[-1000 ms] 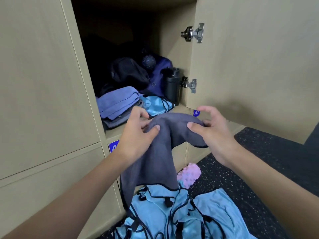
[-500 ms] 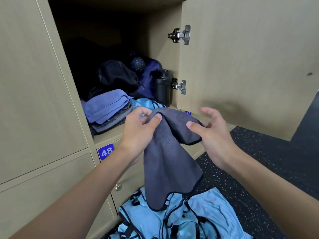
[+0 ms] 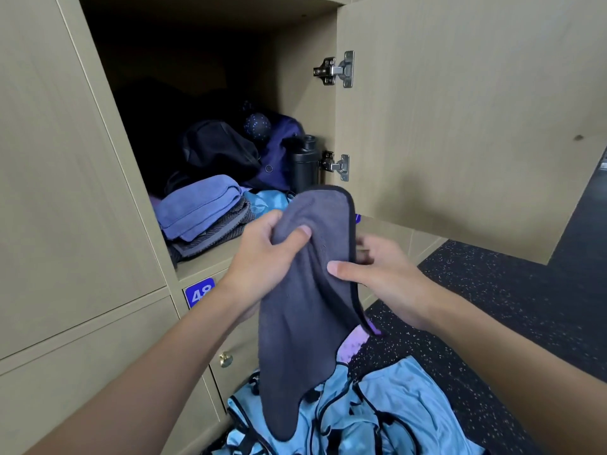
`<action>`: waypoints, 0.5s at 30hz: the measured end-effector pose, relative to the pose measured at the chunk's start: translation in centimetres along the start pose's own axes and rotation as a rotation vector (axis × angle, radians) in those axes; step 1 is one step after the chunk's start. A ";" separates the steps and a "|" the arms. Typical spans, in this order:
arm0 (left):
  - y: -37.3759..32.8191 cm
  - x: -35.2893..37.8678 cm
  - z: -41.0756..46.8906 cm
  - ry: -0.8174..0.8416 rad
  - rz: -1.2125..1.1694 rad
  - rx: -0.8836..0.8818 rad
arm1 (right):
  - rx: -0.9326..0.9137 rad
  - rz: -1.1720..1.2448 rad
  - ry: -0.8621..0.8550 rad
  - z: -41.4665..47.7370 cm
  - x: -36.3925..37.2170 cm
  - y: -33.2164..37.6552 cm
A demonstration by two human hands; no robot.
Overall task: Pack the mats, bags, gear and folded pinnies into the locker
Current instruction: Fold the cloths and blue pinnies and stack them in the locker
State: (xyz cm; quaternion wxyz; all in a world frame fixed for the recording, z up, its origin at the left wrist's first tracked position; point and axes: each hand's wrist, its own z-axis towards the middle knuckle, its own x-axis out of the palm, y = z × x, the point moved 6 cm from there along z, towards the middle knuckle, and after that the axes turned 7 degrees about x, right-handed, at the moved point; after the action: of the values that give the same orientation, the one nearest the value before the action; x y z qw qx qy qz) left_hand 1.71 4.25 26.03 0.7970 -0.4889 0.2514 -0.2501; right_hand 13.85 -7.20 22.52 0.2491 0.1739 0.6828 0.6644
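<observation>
Head view: the left hand (image 3: pixel 266 257) is gripping the top of a grey towel (image 3: pixel 302 323), its fingers (image 3: pixel 273 222) curling round the fold at the centre of the frame. The right hand (image 3: pixel 384 274) is pinching the towel's dark-trimmed edge just beside it. The towel is hanging before the open locker (image 3: pixel 210 259), over blue pinnies (image 3: pixel 394 405) lying on the floor (image 3: pixel 492 307) at the bottom.

Fingers (image 3: pixel 371 246) of your right hand (image 3: pixel 386 277) blur behind the grey towel (image 3: pixel 305 323), which hides most of the pink roller (image 3: pixel 353 344) below them.
</observation>
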 end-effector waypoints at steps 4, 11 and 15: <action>0.0 -0.4 0.0 -0.053 -0.120 -0.055 | -0.042 -0.023 -0.125 0.3 -0.6 0.3; 0.2 1.0 -0.5 0.126 0.046 -0.099 | -0.081 -0.061 -0.197 0.2 -0.8 0.8; 0.2 1.3 -0.9 0.042 0.038 -0.127 | -0.083 -0.012 -0.140 0.0 -0.5 1.0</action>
State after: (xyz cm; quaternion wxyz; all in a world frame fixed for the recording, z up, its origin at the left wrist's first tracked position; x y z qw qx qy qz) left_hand 2.15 2.93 25.31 0.7637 -0.5283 0.2925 -0.2284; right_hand 14.18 -7.42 23.53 0.3070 0.2054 0.6367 0.6769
